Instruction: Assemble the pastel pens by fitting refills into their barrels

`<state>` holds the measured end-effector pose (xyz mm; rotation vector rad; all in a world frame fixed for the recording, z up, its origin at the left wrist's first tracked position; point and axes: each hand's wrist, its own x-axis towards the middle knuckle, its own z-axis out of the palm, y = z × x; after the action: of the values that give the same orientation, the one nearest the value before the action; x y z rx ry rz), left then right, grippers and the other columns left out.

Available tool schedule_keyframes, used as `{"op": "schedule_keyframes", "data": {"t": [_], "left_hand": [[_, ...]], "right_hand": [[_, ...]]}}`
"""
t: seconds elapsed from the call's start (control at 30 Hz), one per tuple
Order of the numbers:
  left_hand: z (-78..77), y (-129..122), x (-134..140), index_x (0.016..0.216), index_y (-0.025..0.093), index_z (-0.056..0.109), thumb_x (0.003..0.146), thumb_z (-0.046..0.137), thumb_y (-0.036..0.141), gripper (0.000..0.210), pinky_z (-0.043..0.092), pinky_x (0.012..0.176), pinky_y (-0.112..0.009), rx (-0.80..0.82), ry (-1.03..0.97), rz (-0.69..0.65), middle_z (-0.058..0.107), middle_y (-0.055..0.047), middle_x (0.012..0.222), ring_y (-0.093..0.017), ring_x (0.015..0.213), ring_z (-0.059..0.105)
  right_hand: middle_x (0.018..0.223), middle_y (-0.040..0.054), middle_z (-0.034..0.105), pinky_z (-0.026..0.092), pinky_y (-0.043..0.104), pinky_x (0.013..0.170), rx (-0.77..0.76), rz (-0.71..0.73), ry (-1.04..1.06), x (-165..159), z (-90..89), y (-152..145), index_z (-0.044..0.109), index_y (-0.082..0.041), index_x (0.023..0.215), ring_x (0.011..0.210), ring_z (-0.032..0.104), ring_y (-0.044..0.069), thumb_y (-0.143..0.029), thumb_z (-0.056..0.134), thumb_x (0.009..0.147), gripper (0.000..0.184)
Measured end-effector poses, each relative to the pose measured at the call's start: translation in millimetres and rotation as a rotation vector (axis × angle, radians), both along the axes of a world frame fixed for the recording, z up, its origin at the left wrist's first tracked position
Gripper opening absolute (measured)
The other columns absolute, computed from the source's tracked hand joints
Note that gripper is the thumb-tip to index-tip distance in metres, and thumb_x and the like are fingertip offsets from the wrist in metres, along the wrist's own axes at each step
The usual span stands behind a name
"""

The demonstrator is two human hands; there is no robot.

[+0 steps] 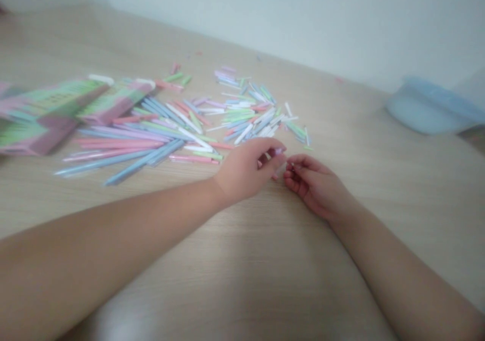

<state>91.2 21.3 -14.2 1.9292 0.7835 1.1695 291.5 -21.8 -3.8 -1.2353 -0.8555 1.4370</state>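
My left hand point(254, 168) is closed in a pinch, with a small pale purple piece point(279, 151) showing at its fingertips. Close beside it, my right hand point(315, 183) is also pinched shut, its fingers curled. What the right fingertips hold is too small and blurred to name. Just behind the left hand lies a loose pile of short pastel sticks point(253, 116) in white, green, blue and pink. Longer slim pastel sticks point(151, 141), which look like pens, fan out left of that hand.
Green and pink printed boxes point(56, 103) lie at the left. A few short pink and green pieces point(176, 78) sit behind the long sticks. A light blue pouch-like thing point(428, 106) stands at the right by the white wall point(303, 22). Everything rests on a wood-grain table point(235, 270).
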Motion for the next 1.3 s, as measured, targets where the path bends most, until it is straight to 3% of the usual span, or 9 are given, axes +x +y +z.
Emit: {"op": "schedule_keyframes", "data": {"t": [0.3,0.53,1.03,1.2,1.3], "left_hand": [[8.0,-6,-5,0.113,0.019,0.072,0.098,0.060,0.030,0.022,0.053,0.075,-0.025,0.235,0.115,-0.015,0.070,-0.004,0.096,-0.012,0.079,0.064],[10.0,-9,-6,0.114,0.021,0.072,0.097,0.059,0.025,0.022,0.054,0.086,-0.030,0.267,0.143,-0.054,0.071,-0.006,0.105,-0.016,0.091,0.067],[8.0,-8,-5,0.121,0.022,0.071,0.100,0.056,0.025,0.026,0.053,0.094,-0.030,0.309,0.109,-0.106,0.074,-0.006,0.112,-0.017,0.104,0.068],[1.0,-8,-3,0.131,0.025,0.058,0.099,0.058,0.025,0.032,0.055,0.089,-0.031,0.142,0.091,-0.026,0.076,-0.003,0.110,-0.017,0.100,0.072],[-1.7,-6,-1,0.119,0.025,0.054,0.097,0.060,0.028,0.023,0.056,0.082,-0.030,0.028,0.015,-0.033,0.076,0.000,0.098,-0.017,0.092,0.073]], "right_hand": [[0.079,-0.0020,0.066,0.052,0.017,0.060,0.033,-0.017,-0.026,-2,-1.0,1,0.074,-0.023,0.094,0.070,0.061,0.009,-0.023,0.079,0.079,0.016],[0.077,-0.0019,0.066,0.051,0.020,0.061,0.031,-0.014,-0.020,-1,-2.3,1,0.069,-0.023,0.082,0.070,0.061,0.011,-0.022,0.081,0.077,0.013],[0.070,-0.0037,0.064,0.044,0.020,0.057,0.044,0.017,-0.064,-5,1.0,-2,0.065,-0.021,0.081,0.063,0.056,0.009,-0.020,0.082,0.073,0.018],[0.061,-0.0052,0.058,0.034,0.021,0.051,0.047,0.039,-0.095,-7,2.3,-2,0.062,-0.022,0.081,0.057,0.049,0.009,-0.021,0.075,0.075,0.015],[0.061,-0.0048,0.058,0.034,0.023,0.052,0.038,0.034,-0.108,-7,2.0,-2,0.061,-0.022,0.081,0.057,0.049,0.010,-0.022,0.075,0.073,0.016]]}}
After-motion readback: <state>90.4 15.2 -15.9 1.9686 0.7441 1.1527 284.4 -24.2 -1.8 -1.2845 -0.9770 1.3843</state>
